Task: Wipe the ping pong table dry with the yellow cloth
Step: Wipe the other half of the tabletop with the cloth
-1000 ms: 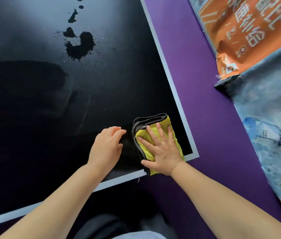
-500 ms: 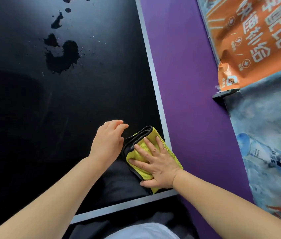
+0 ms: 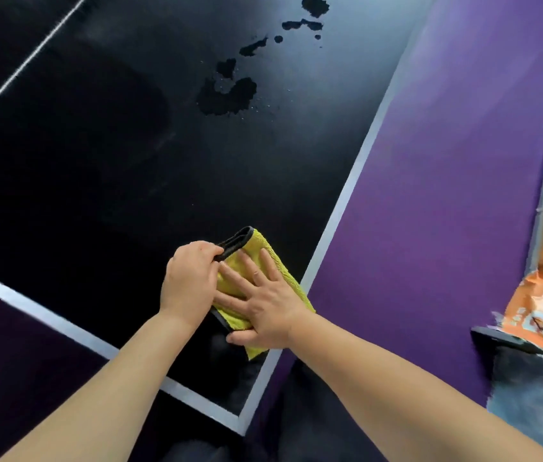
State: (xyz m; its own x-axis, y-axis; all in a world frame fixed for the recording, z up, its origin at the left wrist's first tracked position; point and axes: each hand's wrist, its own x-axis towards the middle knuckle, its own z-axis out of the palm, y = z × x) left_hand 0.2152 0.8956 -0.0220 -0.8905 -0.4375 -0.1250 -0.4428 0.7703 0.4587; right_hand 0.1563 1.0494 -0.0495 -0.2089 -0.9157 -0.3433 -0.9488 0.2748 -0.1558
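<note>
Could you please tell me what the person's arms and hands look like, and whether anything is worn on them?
The left forearm and right forearm are bare, with no sleeves in view. The left hand and right hand wear no gloves, and no ring, watch or bracelet shows on either.

left hand: bare, kinda compact, with rounded knuckles
right hand: bare too, broad flat back, faint knuckle creases
fingers: longish and slim on the right one; nails are too small and blurry to say much
left forearm: bare skin all the way down to the bottom edge of the shot, smooth
right forearm: same deal, bare right out to the lower right corner
clothing: dark blackish-grey fabric low down between the arms, probably trousers, but honestly too dim and smeared to tell
</note>
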